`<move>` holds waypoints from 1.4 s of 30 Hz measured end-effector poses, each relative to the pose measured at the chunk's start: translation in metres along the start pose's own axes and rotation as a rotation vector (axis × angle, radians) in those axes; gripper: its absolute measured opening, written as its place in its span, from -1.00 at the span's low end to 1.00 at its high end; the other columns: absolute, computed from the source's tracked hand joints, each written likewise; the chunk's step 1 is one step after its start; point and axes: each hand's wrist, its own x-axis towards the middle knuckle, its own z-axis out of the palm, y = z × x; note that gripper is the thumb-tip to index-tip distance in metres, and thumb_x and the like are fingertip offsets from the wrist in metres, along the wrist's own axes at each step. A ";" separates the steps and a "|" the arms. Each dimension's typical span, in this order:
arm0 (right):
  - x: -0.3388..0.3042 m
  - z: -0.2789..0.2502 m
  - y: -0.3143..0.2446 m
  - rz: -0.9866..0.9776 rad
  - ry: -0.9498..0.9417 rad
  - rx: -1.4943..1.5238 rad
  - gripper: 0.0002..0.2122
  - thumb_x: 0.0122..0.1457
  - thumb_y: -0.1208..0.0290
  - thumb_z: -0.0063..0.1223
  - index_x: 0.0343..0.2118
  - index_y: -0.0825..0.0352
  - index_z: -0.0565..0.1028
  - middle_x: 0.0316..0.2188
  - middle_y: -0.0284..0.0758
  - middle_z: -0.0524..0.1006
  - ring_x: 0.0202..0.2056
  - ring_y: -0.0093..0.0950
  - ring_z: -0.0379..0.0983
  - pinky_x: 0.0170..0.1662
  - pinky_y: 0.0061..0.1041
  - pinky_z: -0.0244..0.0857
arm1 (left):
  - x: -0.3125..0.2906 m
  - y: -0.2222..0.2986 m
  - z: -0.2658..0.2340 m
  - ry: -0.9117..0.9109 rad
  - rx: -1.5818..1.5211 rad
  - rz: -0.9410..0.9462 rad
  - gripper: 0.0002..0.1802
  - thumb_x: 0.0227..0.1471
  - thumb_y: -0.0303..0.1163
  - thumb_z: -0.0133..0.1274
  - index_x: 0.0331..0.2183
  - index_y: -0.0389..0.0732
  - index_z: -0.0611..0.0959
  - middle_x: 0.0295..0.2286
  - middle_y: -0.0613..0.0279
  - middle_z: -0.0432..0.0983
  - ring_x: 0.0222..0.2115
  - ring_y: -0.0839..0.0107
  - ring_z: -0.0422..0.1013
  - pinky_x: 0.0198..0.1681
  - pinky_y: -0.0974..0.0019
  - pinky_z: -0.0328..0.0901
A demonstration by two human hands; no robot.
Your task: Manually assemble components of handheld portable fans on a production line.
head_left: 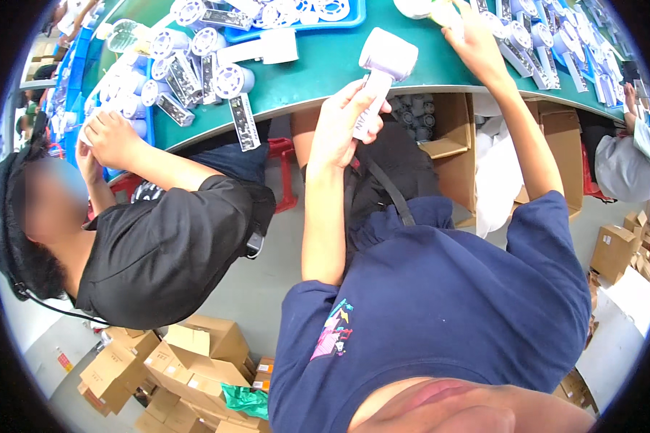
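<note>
Handheld fan (380,72), pale lilac, sits at upper centre of the frame, over the near edge of the green table (325,68). Long axis runs from lower left to upper right: handle down toward the palm, blocky head up and tilted right. Left hand (343,126) is clenched around the handle, thumb across it. Right hand (473,43), upper right, reaches onto the table among white fan parts (516,36); fingers curled, grip contents cannot be told. A co-worker in a black shirt (166,245) works at left. Cardboard boxes (173,368) lie lower left.
</note>
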 end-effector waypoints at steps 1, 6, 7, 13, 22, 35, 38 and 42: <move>0.002 0.008 0.007 -0.134 0.092 -0.107 -0.60 0.22 0.27 0.03 0.04 0.41 0.42 -0.07 0.04 0.49 -0.02 -0.04 0.41 0.05 -0.23 0.30 | -0.001 -0.002 -0.003 -0.044 -0.028 -0.003 -0.63 0.28 -0.22 -0.04 -0.04 -0.31 0.48 -0.39 0.15 0.55 -0.61 0.52 0.40 -0.68 0.52 0.21; 0.008 0.011 -0.015 0.043 0.034 -0.219 -0.66 0.19 0.32 0.07 -0.04 0.43 0.45 -0.25 -0.01 0.48 -0.14 -0.02 0.42 -0.02 -0.15 0.31 | 0.004 0.004 0.006 0.017 -0.185 0.016 -0.57 0.32 -0.18 -0.13 0.02 -0.32 0.48 -0.36 0.08 0.56 -0.55 0.46 0.46 -0.59 0.45 0.33; 0.006 0.007 -0.025 -0.022 0.137 -0.190 -0.65 0.18 0.32 0.09 -0.03 0.43 0.45 -0.24 -0.02 0.48 -0.14 -0.03 0.43 -0.03 -0.15 0.31 | 0.005 0.006 0.011 0.086 -0.177 0.066 -0.55 0.34 -0.14 -0.17 0.02 -0.31 0.48 -0.33 0.06 0.57 -0.51 0.42 0.49 -0.52 0.42 0.38; -0.029 -0.039 -0.141 0.406 -0.338 0.944 -0.58 0.22 0.32 0.13 0.08 0.43 0.40 -0.16 -0.20 0.56 -0.25 -0.55 0.52 -0.15 -0.51 0.41 | 0.035 0.015 0.060 0.347 0.051 0.459 -0.42 0.09 -0.52 0.20 0.10 -0.40 0.34 -0.24 0.12 0.48 -0.21 0.44 0.46 -0.10 0.40 0.39; 0.019 -0.043 -0.114 0.417 -0.435 0.796 -0.65 0.33 0.25 -0.03 0.07 0.34 0.37 -0.48 -0.42 0.44 -0.59 -0.68 0.34 -0.54 -0.61 0.25 | 0.093 0.032 0.105 0.260 0.008 0.580 -0.53 0.06 -0.46 0.23 -0.05 -0.32 0.39 -0.32 0.23 0.44 -0.30 0.49 0.43 -0.29 0.42 0.38; 0.293 0.098 0.108 0.488 -0.058 -0.124 -0.27 0.25 -0.23 -0.28 -0.10 0.54 0.50 -0.11 0.16 0.55 -0.02 0.09 0.47 0.06 -0.05 0.33 | -0.052 0.071 0.001 0.947 1.221 0.533 -0.54 0.07 -0.43 0.17 0.00 -0.38 0.49 0.09 -0.10 0.27 0.13 -0.02 0.23 0.18 0.02 0.16; 0.313 0.125 0.133 0.596 -0.097 -0.258 -0.31 0.27 -0.18 -0.33 0.03 0.48 0.44 0.01 0.06 0.52 0.05 0.03 0.46 0.10 -0.03 0.31 | -0.050 0.065 -0.028 1.055 1.341 0.416 -0.39 0.10 -0.35 0.18 0.11 -0.39 0.38 0.19 -0.16 0.12 0.25 -0.14 0.05 0.28 -0.06 0.01; 0.327 0.147 0.157 0.563 -0.243 -0.328 -0.27 0.25 -0.19 -0.38 0.11 0.47 0.40 0.10 0.06 0.45 0.14 0.02 0.37 0.20 -0.08 0.21 | -0.052 0.059 -0.042 1.173 1.384 0.304 -0.22 0.12 -0.29 0.17 0.23 -0.42 0.21 0.24 -0.31 0.01 0.27 -0.21 -0.02 0.31 -0.09 -0.06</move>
